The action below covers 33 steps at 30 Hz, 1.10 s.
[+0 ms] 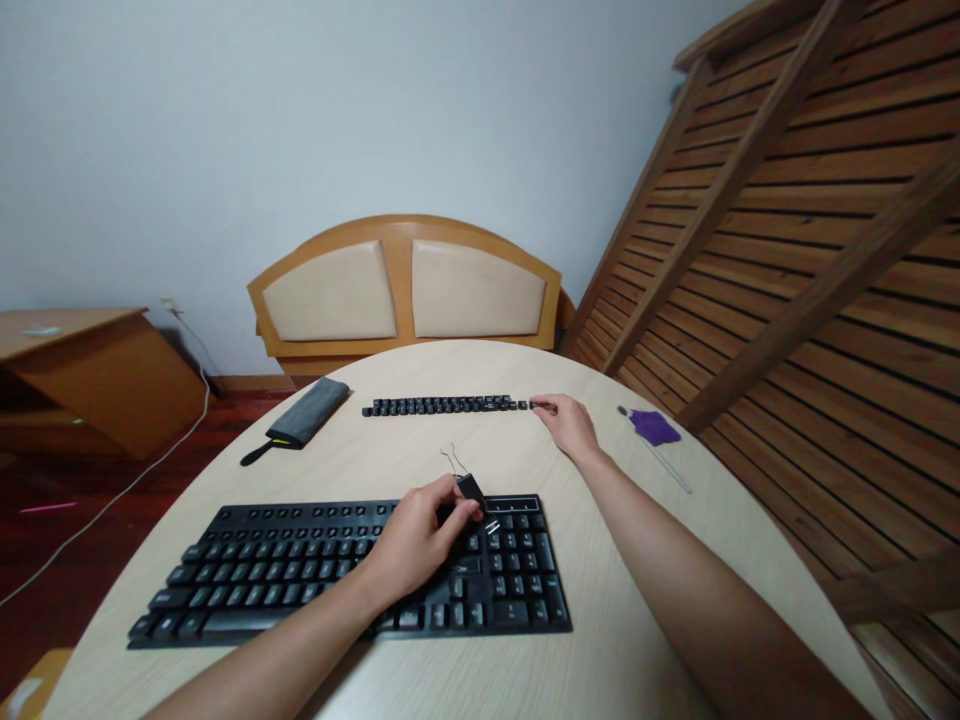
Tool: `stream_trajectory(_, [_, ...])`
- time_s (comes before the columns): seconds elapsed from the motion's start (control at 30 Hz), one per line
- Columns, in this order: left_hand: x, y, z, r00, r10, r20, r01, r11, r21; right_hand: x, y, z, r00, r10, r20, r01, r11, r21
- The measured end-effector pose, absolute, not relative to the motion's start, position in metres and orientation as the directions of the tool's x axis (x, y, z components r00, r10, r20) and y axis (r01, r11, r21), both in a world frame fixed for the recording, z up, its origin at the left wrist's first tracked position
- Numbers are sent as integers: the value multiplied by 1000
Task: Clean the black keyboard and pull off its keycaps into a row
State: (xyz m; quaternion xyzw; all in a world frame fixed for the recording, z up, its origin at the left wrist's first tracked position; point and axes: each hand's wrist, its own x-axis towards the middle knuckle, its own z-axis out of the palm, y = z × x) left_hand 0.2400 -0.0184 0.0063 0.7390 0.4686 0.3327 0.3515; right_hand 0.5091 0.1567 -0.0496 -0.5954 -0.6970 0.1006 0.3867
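Observation:
My left hand (420, 530) is closed around a keycap puller (471, 489), whose black body has thin wires sticking out toward the far side and a second pair on the near side. It is held just over the black keyboard (360, 620), which lies across the near part of the table. The keyboard's top rows show bare switches where caps are off. Farther back, loose black keycaps (442, 405) stand in neat rows. At the right end of those rows, my right hand (568, 424) pinches a small black keycap (534, 405) at the tabletop.
A grey pouch (311, 412) with a black strap lies on the left of the round table (600, 620). To the right are a purple cloth (655, 427) and a thin brush (667, 466). A wooden headboard (405, 290) and slatted wooden panel (750, 280) stand beyond.

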Motion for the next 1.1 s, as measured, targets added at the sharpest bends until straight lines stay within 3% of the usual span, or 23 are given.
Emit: stream_trajectory(1.1, [240, -18, 6, 332, 927, 173, 458, -319, 830, 508, 162, -52, -32, 908, 417, 727, 307, -614])
